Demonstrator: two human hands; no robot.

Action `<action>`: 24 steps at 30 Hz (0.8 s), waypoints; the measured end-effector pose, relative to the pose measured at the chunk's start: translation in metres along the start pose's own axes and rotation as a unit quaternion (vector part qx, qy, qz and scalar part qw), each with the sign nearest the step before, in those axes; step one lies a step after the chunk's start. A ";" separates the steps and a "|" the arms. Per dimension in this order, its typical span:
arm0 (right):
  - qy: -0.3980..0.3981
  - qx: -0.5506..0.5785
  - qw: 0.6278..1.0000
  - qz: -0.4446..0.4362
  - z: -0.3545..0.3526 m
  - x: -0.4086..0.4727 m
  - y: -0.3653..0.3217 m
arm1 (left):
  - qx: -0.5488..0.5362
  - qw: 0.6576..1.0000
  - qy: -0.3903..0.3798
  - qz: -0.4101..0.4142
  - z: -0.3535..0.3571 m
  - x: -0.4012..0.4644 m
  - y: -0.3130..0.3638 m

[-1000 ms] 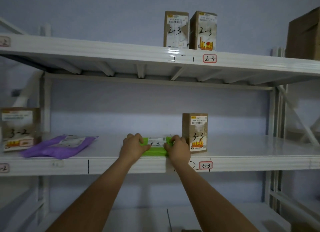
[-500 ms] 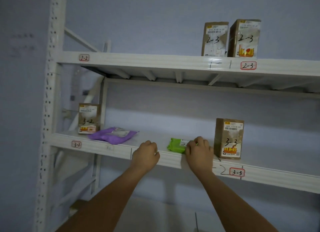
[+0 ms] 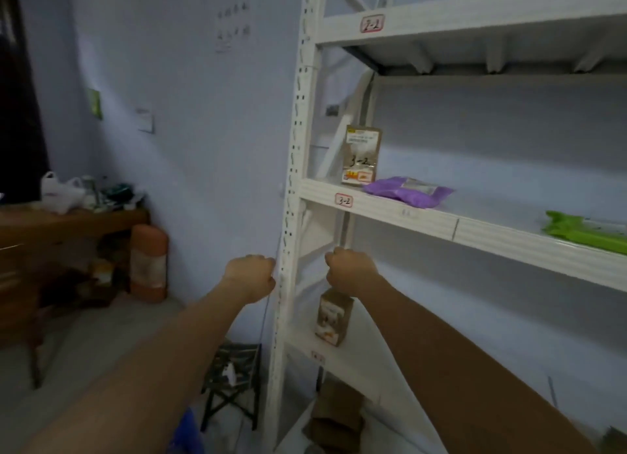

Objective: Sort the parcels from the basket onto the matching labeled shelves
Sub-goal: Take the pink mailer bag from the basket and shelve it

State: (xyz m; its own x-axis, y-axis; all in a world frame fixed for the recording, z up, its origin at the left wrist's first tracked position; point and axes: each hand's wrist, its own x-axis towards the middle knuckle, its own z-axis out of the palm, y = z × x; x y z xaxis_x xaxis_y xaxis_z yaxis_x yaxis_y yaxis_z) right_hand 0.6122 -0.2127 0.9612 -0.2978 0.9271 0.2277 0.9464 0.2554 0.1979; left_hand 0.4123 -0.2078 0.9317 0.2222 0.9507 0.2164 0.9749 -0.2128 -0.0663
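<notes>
My left hand [image 3: 251, 272] and my right hand [image 3: 349, 270] hang in the air in front of the rack's white upright [image 3: 291, 216], fingers curled under, holding nothing. The green parcel [image 3: 583, 231] lies on the middle shelf [image 3: 509, 239] at the far right, well away from both hands. Further left on that shelf, above the label 3-2 [image 3: 343, 200], a purple bag parcel [image 3: 407, 190] lies flat and a brown box marked 3-2 [image 3: 361, 155] stands upright. A small brown box [image 3: 332, 318] stands on the shelf below, just under my right wrist.
The upper shelf carries the label 2-2 [image 3: 371, 23]. Cardboard boxes [image 3: 339, 416] lie at the rack's foot. A folding stool [image 3: 234, 379] and a blurred blue object [image 3: 188, 430] are on the floor left of the rack. A wooden table [image 3: 68, 223] and an orange cylinder [image 3: 149, 262] stand at the left wall.
Both hands let go of the green parcel and drew back off the shelf edge, dropping lower. My view swung sharply left, so the rack's left end and the room came into sight.
</notes>
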 end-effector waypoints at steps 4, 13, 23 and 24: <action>-0.071 0.063 0.993 -0.069 0.052 0.053 -0.110 | -0.014 0.992 -0.080 -0.094 0.049 -0.042 -0.129; -0.199 0.179 0.948 -0.174 0.119 0.131 -0.341 | 0.027 0.939 -0.247 -0.237 0.118 -0.166 -0.325; -0.312 0.182 0.892 -0.271 0.201 0.181 -0.473 | -0.008 0.896 -0.318 -0.308 0.197 -0.203 -0.409; -0.317 0.185 0.889 -0.273 0.210 0.190 -0.481 | -0.010 0.894 -0.320 -0.313 0.204 -0.200 -0.417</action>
State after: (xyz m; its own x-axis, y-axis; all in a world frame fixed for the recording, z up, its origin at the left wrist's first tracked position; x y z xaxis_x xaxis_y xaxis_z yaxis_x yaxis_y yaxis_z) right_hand 0.1265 -0.1022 0.7089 -0.7055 0.5756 -0.4134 0.6942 0.6788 -0.2395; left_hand -0.0424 -0.2629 0.7170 -0.4172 0.8173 -0.3975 0.9059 0.4092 -0.1094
